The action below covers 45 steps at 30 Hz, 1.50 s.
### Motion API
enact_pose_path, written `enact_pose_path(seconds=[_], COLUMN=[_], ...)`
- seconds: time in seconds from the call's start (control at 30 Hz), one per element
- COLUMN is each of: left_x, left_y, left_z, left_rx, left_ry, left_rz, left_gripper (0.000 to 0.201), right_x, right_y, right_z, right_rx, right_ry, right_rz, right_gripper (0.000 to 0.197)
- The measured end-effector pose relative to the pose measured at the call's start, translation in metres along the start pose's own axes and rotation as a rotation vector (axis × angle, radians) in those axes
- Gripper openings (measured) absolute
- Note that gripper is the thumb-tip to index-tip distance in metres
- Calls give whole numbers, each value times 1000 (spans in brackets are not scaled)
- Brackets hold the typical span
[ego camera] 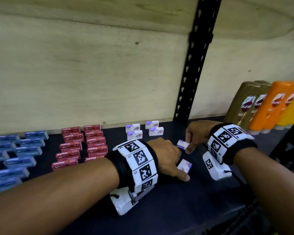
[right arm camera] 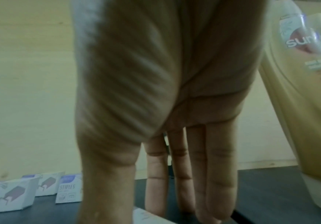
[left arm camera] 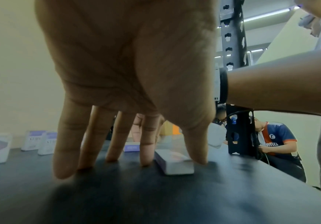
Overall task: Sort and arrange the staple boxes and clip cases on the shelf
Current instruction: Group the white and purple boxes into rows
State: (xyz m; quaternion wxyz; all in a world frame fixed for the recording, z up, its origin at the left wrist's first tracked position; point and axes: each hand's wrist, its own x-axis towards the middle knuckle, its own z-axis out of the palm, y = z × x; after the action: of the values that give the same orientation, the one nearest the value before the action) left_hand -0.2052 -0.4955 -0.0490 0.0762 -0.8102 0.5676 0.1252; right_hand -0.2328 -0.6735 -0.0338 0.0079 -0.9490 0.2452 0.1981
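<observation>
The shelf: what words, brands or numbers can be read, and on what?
"Staples": red boxes, some upside down.
"STAPLES": white-and-purple boxes.
"Suns...", cut off: brown bottles and orange bottles.
Blue boxes: too blurred.
"L3": left wristband.

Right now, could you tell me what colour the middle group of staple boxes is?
Red staple boxes, clearest in the head view.

Blue boxes (ego camera: 15, 155) run off the head view's left edge; their print is too blurred to read. The left hand (ego camera: 166, 156) covers part of the near white box (ego camera: 185, 165). In the right wrist view the far white box (right arm camera: 148, 218) is cut by the bottom edge, its lettering unreadable. Orange bottles (ego camera: 278, 106) are cropped at the right edge.
</observation>
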Motion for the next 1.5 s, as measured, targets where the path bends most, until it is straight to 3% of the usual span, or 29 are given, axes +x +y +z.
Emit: enact_pose_path(seconds=[0.2, 0.37, 0.53, 0.73, 0.83, 0.93, 1.13, 1.23, 1.4, 1.5], left_x=[1, 7, 15, 9, 4, 0, -7, -11, -19, -22], left_y=[-1, -7, -3, -19, -29, -37, -54, -64, -76, -79], left_z=[3, 3, 9, -4, -7, -7, -9, -8, -9, -9], left_rx=[-21, 42, -52, -111, -185, -261, -385, -315, -199, -99], left_ry=[36, 41, 95, -25, -94, -68, 151, 161, 187, 152], left_rz=[24, 64, 176, 187, 187, 188, 64, -55, -168, -195], left_gripper=[39, 60, 34, 64, 49, 30, 27, 42, 20, 22], right_x=[0, 0, -1, -1, -2, -2, -6, -8, -6, -5], right_y=[1, 1, 2, 2, 2, 3, -1, -4, -12, -19], right_z=[3, 4, 4, 5, 6, 6, 6, 7, 8, 6], right_rx=[1, 0, 9, 28, 45, 75, 227, 291, 194, 205], right_ry=[31, 30, 38, 44, 53, 50, 69, 55, 87, 68], right_rz=[13, 18, 19, 16, 21, 2, -92, -109, -151, -177], right_gripper=[45, 43, 41, 41, 38, 34, 13, 11, 15, 15])
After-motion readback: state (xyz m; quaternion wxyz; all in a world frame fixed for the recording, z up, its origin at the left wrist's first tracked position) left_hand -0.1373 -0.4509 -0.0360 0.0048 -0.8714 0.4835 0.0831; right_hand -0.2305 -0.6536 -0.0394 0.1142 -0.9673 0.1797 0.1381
